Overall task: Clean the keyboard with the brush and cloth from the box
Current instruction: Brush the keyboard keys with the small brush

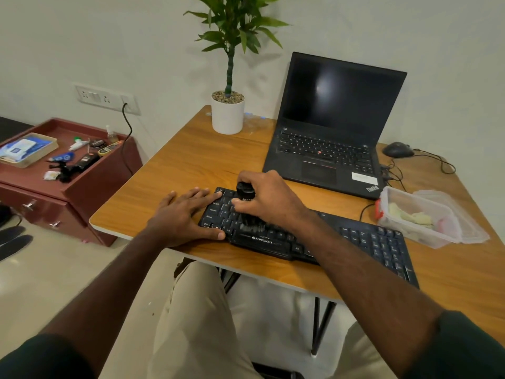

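Soft, even indoor light — faint shadows. Glare patch on laptop screen (325, 86). Wide-angle bend at edges; brush (250, 214) bristles motion-blurred.

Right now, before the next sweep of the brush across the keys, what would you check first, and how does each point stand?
1. Brush gripped by the right hand: ok.
2. Bristles down on the keyboard: ok.
3. Left hand flat on the keyboard's left end, steadying it: ok.
4. Cloth waiting in the open box: ok.
5. Keyboard fully on the table: ok, though near the front edge.
6. Dust left between the keys: cannot tell.
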`<move>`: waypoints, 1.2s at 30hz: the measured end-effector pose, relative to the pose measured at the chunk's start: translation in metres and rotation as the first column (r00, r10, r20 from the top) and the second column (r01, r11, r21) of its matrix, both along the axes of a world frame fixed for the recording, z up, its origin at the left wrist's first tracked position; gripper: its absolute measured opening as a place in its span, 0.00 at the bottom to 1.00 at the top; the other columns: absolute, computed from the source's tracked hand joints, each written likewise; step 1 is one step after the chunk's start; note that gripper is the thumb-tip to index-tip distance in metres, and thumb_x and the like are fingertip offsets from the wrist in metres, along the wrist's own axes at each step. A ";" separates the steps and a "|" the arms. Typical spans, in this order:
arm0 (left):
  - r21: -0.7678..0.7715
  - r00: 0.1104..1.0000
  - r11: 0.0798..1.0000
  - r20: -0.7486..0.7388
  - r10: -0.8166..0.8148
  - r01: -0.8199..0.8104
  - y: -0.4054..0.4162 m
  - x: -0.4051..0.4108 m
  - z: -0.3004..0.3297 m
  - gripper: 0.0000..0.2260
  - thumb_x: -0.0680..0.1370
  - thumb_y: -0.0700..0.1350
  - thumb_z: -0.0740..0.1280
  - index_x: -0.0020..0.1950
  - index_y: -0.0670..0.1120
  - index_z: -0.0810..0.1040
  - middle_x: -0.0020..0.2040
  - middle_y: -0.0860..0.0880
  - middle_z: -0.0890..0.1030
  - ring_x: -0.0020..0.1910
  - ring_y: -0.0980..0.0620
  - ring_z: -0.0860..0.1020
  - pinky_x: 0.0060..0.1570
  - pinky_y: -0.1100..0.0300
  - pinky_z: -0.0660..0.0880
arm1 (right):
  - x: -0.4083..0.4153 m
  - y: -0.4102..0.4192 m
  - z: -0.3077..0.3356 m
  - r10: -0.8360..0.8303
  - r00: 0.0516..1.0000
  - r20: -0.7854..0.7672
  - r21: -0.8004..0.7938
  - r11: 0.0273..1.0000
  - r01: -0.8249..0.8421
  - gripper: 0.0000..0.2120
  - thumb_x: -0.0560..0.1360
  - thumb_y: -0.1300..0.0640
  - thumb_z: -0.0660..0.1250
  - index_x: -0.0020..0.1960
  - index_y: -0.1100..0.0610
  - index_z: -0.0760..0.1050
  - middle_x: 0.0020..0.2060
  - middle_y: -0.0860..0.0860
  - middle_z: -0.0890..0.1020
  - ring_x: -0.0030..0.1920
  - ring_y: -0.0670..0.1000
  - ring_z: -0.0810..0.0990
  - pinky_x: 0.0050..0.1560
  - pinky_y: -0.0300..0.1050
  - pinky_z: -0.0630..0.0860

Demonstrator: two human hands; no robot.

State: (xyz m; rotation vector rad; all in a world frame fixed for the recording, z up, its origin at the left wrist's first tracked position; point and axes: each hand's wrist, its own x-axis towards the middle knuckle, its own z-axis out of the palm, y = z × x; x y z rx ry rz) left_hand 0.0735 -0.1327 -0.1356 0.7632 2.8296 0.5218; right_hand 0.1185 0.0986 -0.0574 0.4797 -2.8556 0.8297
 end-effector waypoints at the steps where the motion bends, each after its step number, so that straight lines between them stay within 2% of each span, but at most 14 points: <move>1: -0.001 1.000 1.000 0.000 -0.003 0.003 0.000 0.000 0.000 0.53 0.55 0.87 0.51 0.77 0.68 0.50 0.81 0.56 0.56 0.79 0.58 0.49 0.77 0.46 0.42 | 0.002 0.004 0.001 -0.003 1.000 0.018 0.013 1.000 0.003 0.09 0.74 0.49 0.73 0.49 0.51 0.76 0.39 0.46 0.80 0.40 0.46 0.80 0.39 0.47 0.80; 7: 0.002 1.000 1.000 -0.003 -0.004 0.004 -0.001 -0.001 -0.002 0.52 0.56 0.86 0.53 0.77 0.68 0.50 0.81 0.56 0.56 0.79 0.58 0.49 0.76 0.46 0.42 | 0.010 0.025 -0.001 -0.004 0.998 0.060 0.050 0.999 0.001 0.09 0.73 0.49 0.75 0.46 0.50 0.76 0.39 0.46 0.81 0.41 0.47 0.80 0.41 0.51 0.81; 13: 0.003 1.000 1.000 0.001 -0.010 0.010 -0.001 0.000 -0.002 0.51 0.56 0.86 0.52 0.77 0.69 0.50 0.81 0.56 0.55 0.79 0.58 0.48 0.77 0.47 0.42 | 0.014 0.052 0.001 0.005 0.995 0.101 0.124 0.992 -0.017 0.10 0.73 0.48 0.75 0.44 0.49 0.75 0.37 0.44 0.78 0.38 0.43 0.77 0.37 0.42 0.72; 16: -0.002 1.000 1.000 0.002 -0.002 0.002 -0.001 0.000 -0.002 0.52 0.56 0.86 0.52 0.77 0.68 0.50 0.81 0.56 0.55 0.79 0.58 0.48 0.77 0.47 0.41 | 0.011 0.062 0.009 0.014 0.988 0.156 0.195 0.980 -0.045 0.10 0.72 0.49 0.75 0.43 0.51 0.75 0.37 0.46 0.79 0.39 0.46 0.78 0.38 0.47 0.77; 18: -0.006 1.000 1.000 0.002 0.000 0.000 -0.001 0.000 -0.002 0.52 0.56 0.87 0.52 0.78 0.68 0.50 0.81 0.56 0.54 0.79 0.58 0.48 0.77 0.47 0.41 | 0.010 0.065 0.014 0.019 0.988 0.152 0.152 0.987 -0.042 0.10 0.72 0.50 0.76 0.43 0.53 0.76 0.37 0.46 0.80 0.39 0.46 0.79 0.39 0.46 0.77; 21: 0.000 1.000 1.000 -0.005 -0.002 0.002 -0.001 -0.001 -0.001 0.53 0.56 0.87 0.51 0.77 0.68 0.50 0.81 0.56 0.55 0.79 0.57 0.49 0.77 0.47 0.41 | 0.012 0.062 0.016 -0.016 1.000 0.017 -0.058 0.998 0.017 0.09 0.72 0.51 0.77 0.45 0.53 0.78 0.37 0.44 0.80 0.38 0.44 0.78 0.39 0.40 0.76; 23: -0.003 1.000 1.000 -0.005 -0.005 0.005 -0.001 -0.001 -0.001 0.52 0.56 0.87 0.51 0.77 0.68 0.50 0.81 0.56 0.55 0.79 0.57 0.49 0.77 0.47 0.41 | 0.013 0.054 0.010 -0.024 0.998 -0.056 -0.138 0.990 0.017 0.10 0.72 0.51 0.77 0.47 0.53 0.78 0.37 0.44 0.80 0.38 0.42 0.78 0.39 0.37 0.76; 28: -0.005 1.000 1.000 -0.002 -0.005 0.005 -0.002 -0.003 -0.003 0.51 0.57 0.86 0.53 0.77 0.69 0.50 0.81 0.56 0.55 0.79 0.58 0.48 0.76 0.47 0.41 | 0.019 0.049 -0.016 -0.037 0.995 -0.090 -0.224 0.975 0.016 0.10 0.74 0.51 0.76 0.45 0.49 0.74 0.34 0.42 0.77 0.35 0.41 0.76 0.37 0.34 0.73; 36: 0.015 1.000 1.000 0.012 0.003 -0.003 -0.002 -0.004 -0.004 0.49 0.57 0.85 0.55 0.76 0.71 0.51 0.81 0.57 0.55 0.79 0.59 0.49 0.77 0.47 0.42 | 0.034 0.084 -0.021 -0.041 0.996 -0.074 -0.164 0.986 0.028 0.09 0.73 0.53 0.76 0.46 0.55 0.77 0.34 0.43 0.77 0.34 0.44 0.76 0.35 0.40 0.74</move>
